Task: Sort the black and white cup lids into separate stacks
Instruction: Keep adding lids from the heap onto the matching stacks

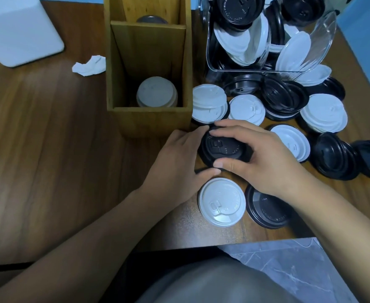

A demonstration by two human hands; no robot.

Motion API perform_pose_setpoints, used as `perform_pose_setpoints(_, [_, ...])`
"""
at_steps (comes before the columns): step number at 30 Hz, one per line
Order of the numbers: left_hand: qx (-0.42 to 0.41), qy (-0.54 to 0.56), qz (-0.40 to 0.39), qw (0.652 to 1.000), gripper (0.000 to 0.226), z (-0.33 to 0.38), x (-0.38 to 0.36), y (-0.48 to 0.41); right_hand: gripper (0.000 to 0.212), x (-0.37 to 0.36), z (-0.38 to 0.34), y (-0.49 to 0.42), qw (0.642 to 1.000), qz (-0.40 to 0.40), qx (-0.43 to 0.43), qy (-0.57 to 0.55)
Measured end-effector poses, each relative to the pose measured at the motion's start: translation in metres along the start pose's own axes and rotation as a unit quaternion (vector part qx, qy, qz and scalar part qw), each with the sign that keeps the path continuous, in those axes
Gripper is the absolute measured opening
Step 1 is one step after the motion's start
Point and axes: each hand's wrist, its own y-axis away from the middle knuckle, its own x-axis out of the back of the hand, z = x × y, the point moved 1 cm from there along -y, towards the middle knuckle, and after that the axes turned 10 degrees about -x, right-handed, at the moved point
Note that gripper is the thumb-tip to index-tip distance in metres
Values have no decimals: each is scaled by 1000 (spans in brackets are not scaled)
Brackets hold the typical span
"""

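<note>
Since both hands are closed on the same thing, I start there: my right hand (260, 158) arches over the black lids (223, 148), fingers curled onto the far rim and thumb pressed against the near rim. My left hand (179, 158) cups the left side, fingers along the far-left edge and thumb tucked at the near edge. The lids lie flat on the table (48, 149), sip-hole side up, squarely between my two palms. Being round, they give me no long axis to mind. I think this is a few lids nested rather than one, but my fingers hide the side wall and I cannot be sure. Just outward, a loose white lid (222, 202) sits close below my left thumb, with a loose black lid (267, 207) beside it under my right wrist. What the coming move turns on is the wooden holder (149, 119), which stands ahead and to the left, just beside my left fingertips. Its near compartment holds the white stack (156, 92), and a dark lid (151, 19) shows behind the divider in the far one. So I judge the black lids must travel forward and left, past the white compartment, and my left hand is the nearer one. Farther right lies the mixed heap spilling from a tipped clear container (323, 40).
</note>
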Motion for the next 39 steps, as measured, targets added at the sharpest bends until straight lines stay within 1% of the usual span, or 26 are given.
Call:
perform_pose_setpoints(3, [-1,-10,1,1000,86,0,0,0,69,5,-2,5,999,-5,-15,28])
perform_pose_setpoints(5, [-3,-12,0,1000,86,1,0,0,75,15,-3,14,998,12,-33,51])
perform_pose_setpoints(7, [3,-8,-7,1000,89,0,0,0,66,32,2,27,994,64,-52,77])
perform_pose_setpoints(9, [10,-4,-12,1000,92,0,0,0,48,52,16,39,980,113,-68,152])
perform_pose_setpoints(11, [13,-2,-12,1000,92,1,0,0,35,66,32,47,961,103,-105,234])
perform_pose_setpoints(13, [14,-1,-8,1000,90,1,0,0,20,72,42,51,955,69,-133,255])
perform_pose_setpoints(14, [15,-1,-6,1000,90,1,0,1,11,72,45,51,958,54,-135,248])
perform_pose_setpoints(15, [15,-2,-5,1000,90,1,-1,1,13,73,44,50,961,43,-138,235])
perform_pose_setpoints(17, [14,-5,-3,1000,89,1,0,1,24,73,45,50,968,41,-146,201])
perform_pose_setpoints(19, [13,-8,0,1000,88,2,1,2,21,74,43,51,974,57,-152,161])
perform_pose_setpoints(22, [11,-11,1,1000,88,3,2,2,12,79,38,60,973,138,-157,98])
perform_pose_setpoints(23, [12,-13,-1,1000,88,3,2,2,11,80,34,64,972,167,-160,52])
perform_pose_setpoints(24, [12,-13,-3,1000,87,4,3,2,12,82,31,70,968,191,-161,-18])
perform_pose_setpoints(25, [13,-11,-4,1000,87,5,3,2,14,83,29,77,959,210,-164,-101])
perform_pose_setpoints(26, [14,-7,-5,1000,87,6,4,2,18,84,29,85,942,222,-171,-186])
perform_pose_setpoints(28, [13,2,-2,1000,85,8,7,1,21,81,31,103,893,218,-203,-337])
perform_pose_setpoints(30, [13,1,0,1000,85,11,8,1,18,74,41,121,844,205,-246,-430])
perform_pose_setpoints(32, [24,2,-3,1000,87,13,9,2,16,66,55,137,819,216,-287,-447])
perform_pose_setpoints(34, [34,5,-6,999,87,13,10,3,13,59,66,149,817,243,-318,-414])
perform_pose_setpoints(37, [44,33,4,998,84,12,14,7,6,53,75,163,836,283,-347,-317])
perform_pose_setpoints(39, [51,52,21,997,78,11,19,13,8,51,80,169,867,293,-344,-207])
